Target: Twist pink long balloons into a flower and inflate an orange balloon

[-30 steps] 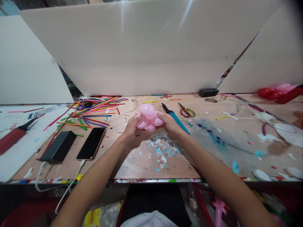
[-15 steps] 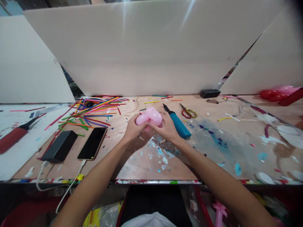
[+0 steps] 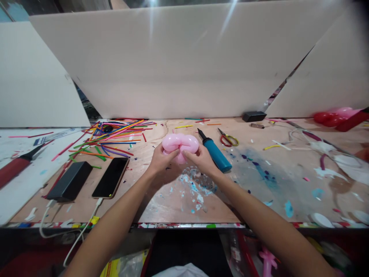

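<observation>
A pink twisted balloon (image 3: 181, 141), made of several rounded lobes, is held above the table between both hands. My left hand (image 3: 161, 157) grips its left side, with the thumb pressed near the middle fold. From the other side my right hand (image 3: 201, 157) closes on it, its thumb also at the centre. Most of the fingers are hidden behind the balloon. Just right of my right hand lies a blue hand pump (image 3: 216, 154) with a black nozzle. Beyond the pump are scissors (image 3: 227, 138) with red and yellow handles.
Loose uninflated balloons (image 3: 115, 134) lie in a heap at the left back. A phone (image 3: 111, 179) and a dark box (image 3: 70, 181), both cabled, sit left of my arm. A red pump (image 3: 13, 171) lies far left. White panels (image 3: 178, 65) stand behind the table (image 3: 161, 209).
The balloon has turned in my hands: two wide lobes now spread across the top, where one round lobe stood up in the middle. Both thumbs stay at its centre.
</observation>
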